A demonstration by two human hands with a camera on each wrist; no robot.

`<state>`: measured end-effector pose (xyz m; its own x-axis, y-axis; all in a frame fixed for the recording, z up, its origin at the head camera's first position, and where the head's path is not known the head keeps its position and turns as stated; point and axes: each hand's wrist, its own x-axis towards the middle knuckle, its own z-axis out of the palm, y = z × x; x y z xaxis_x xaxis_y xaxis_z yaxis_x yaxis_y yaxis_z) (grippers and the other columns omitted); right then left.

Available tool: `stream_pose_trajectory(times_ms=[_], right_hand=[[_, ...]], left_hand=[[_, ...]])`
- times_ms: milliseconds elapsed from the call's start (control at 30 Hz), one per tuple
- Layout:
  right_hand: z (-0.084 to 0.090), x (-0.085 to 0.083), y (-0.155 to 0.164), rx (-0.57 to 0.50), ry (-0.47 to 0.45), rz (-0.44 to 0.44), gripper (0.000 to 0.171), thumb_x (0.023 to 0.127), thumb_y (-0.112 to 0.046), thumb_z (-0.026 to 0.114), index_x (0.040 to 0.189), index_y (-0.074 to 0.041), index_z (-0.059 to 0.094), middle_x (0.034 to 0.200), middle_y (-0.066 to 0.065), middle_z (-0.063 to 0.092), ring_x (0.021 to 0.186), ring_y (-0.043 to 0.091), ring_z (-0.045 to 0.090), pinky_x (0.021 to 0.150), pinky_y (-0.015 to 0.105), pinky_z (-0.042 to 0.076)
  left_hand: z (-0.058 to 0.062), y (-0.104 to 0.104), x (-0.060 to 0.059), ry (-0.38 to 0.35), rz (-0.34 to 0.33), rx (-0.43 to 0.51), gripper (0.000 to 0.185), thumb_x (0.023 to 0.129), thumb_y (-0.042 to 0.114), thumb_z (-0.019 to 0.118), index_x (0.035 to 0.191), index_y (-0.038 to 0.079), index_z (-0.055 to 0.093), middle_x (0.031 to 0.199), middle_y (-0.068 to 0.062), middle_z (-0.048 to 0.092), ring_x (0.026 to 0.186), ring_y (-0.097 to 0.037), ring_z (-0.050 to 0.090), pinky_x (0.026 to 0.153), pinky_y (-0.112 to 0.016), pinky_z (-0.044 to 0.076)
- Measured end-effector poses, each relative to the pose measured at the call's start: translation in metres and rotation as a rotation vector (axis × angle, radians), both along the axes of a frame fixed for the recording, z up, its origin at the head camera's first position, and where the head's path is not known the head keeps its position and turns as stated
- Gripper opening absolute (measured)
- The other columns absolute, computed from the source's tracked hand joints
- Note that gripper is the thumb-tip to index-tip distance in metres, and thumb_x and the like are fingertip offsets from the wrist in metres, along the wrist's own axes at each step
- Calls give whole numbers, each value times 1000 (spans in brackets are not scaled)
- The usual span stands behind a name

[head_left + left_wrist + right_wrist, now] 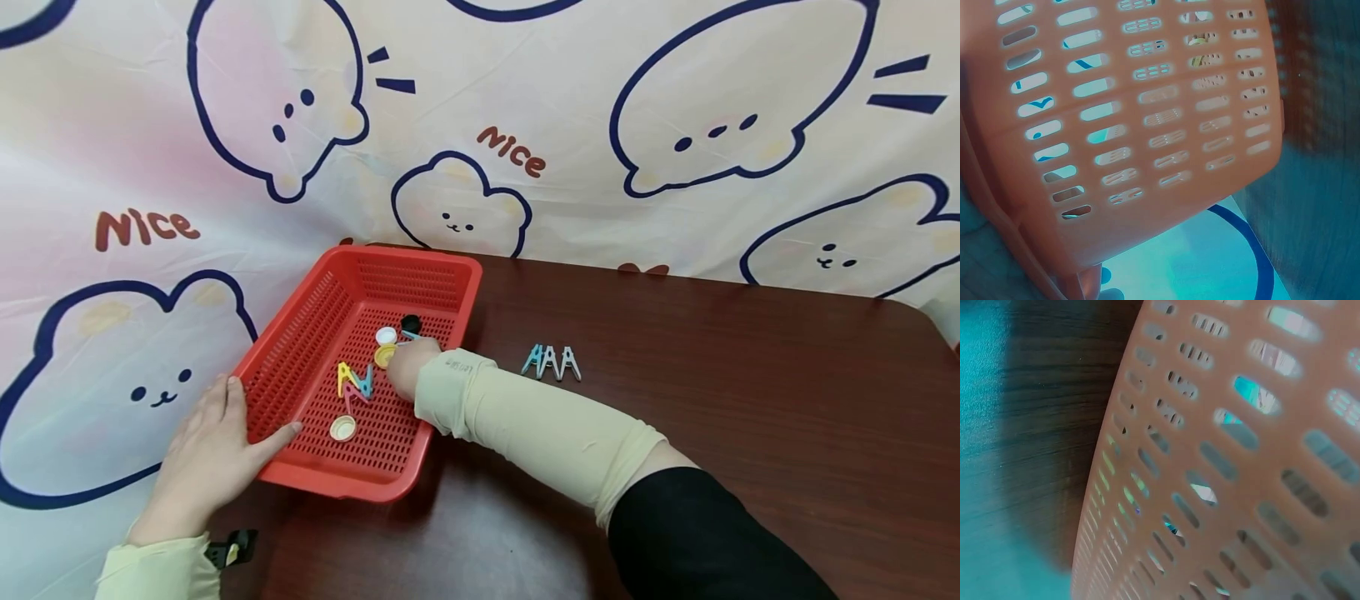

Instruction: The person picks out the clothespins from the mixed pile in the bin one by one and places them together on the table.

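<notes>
A red plastic basket with slotted walls stands on the table. At its near left corner my left hand holds the rim, thumb over the inner side and fingers along the outside. My right hand reaches down inside by the right wall, its fingertips hidden. A light blue clothespin shows right at that hand; whether it is held I cannot tell. Beside it are a yellow cap, a white cap and a black cap. Nearer lie yellow, blue and pink clothespins and a cream cap.
On the dark brown table, right of the basket, a blue clothespin and two paler ones stand in a row. A cartoon-printed cloth hangs behind and to the left. Both wrist views mostly show the basket's slotted wall.
</notes>
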<state>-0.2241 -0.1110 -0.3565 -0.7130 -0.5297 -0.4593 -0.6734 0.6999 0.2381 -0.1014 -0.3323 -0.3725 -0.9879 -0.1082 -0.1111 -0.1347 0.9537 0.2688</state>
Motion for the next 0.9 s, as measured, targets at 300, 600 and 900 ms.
stream_pose_trajectory(times_ms=[300,600,900], right_hand=[[-1,-1,3,-26,-3,105,28,111,-21,49,126,-26,72,113,-5,71,80,10,52,72,26,42],[-12,-13,2,-71,-97,291,24,106,-31,61,128,-24,67,113,-5,67,86,10,54,72,26,38],[-7,-13,3,-102,-208,302,30,96,-35,75,123,-25,67,108,-7,63,92,9,57,75,28,48]], left_hand=[[-2,-1,0,12,-1,-8,116,98,67,52,152,-23,4,155,-50,5,142,-67,10,110,-80,13],[-1,0,-2,11,1,-3,116,98,67,53,152,-23,4,155,-49,5,141,-67,10,110,-81,13],[0,1,-1,13,3,-9,115,98,67,52,152,-23,4,155,-49,5,142,-67,11,110,-80,14]])
